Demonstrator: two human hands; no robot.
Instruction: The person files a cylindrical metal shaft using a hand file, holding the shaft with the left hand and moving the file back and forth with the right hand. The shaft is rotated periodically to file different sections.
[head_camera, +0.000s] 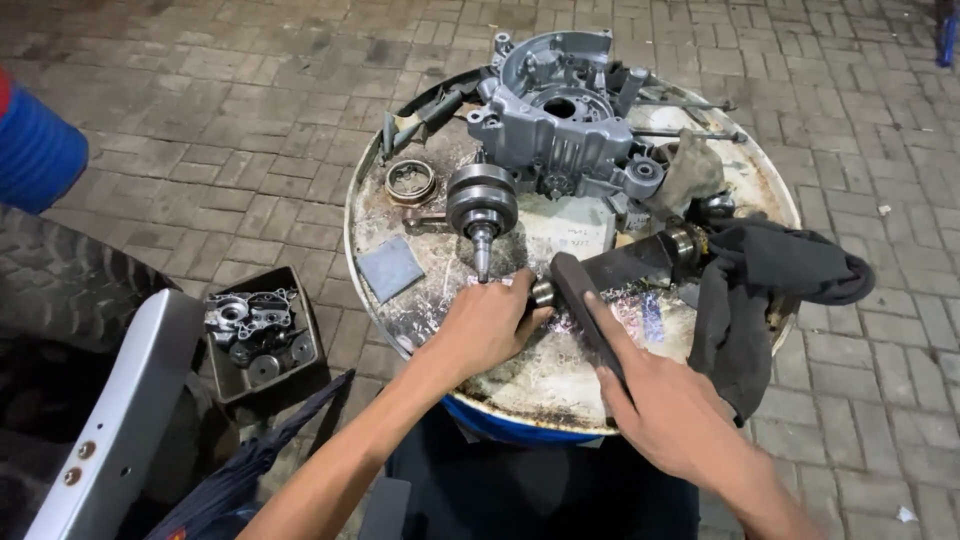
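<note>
From the head camera, the left hand (490, 325) is clenched around the end of a metal shaft (600, 270) that lies across the near half of the drum top (560, 385), toward its near edge. The right hand (655, 400) grasps a dark flat bar (585, 305), index finger stretched along it, with the bar's far end resting against the shaft just beside the left fist. A black rag (770, 275) drapes over the right edge, touching the shaft's far end. A crank assembly (482, 205) and a grey engine case (560, 125) sit toward the far edge. Working well here probably means pinning the shaft firmly and keeping the bar flat, knuckles clear.
</note>
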